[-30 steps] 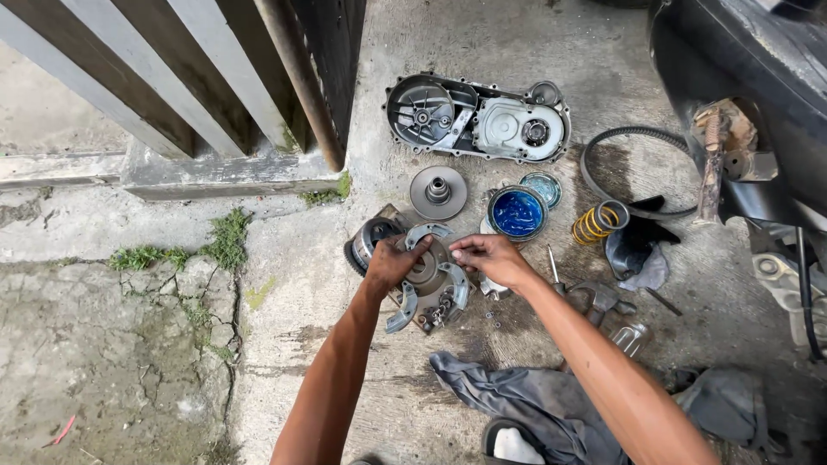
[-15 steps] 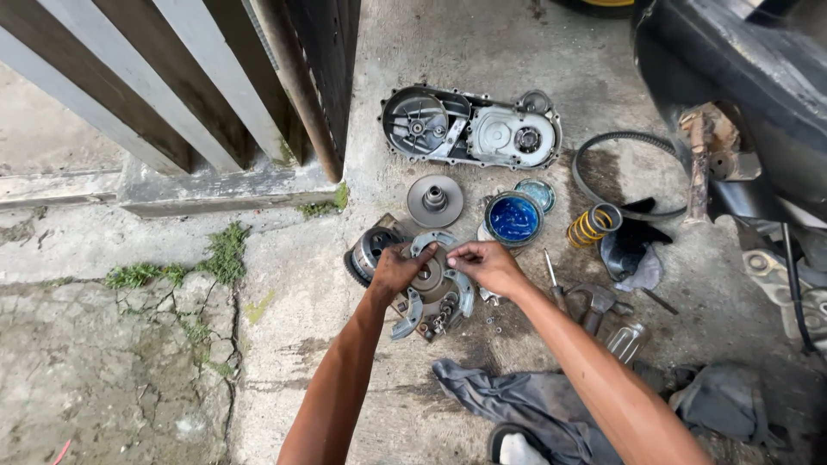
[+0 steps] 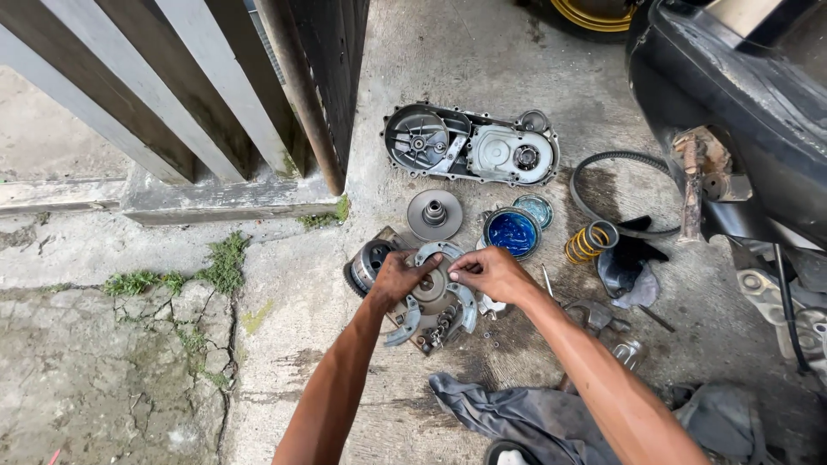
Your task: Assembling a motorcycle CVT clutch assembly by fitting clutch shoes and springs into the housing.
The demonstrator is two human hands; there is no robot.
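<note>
Left hand [image 3: 398, 277] and right hand [image 3: 488, 272] both grip the clutch shoe assembly [image 3: 433, 293], fingers closed on its upper rim. The assembly lies on the concrete floor [image 3: 482, 60]. Just beyond it: a pulley disc [image 3: 433, 213] and a blue grease tin [image 3: 512, 232]. Farther beyond: the engine cover [image 3: 470, 145].

Both forearms are bare to the frame edge, with no sleeves, gloves, watch or rings on the hands [image 3: 448, 275].
</note>
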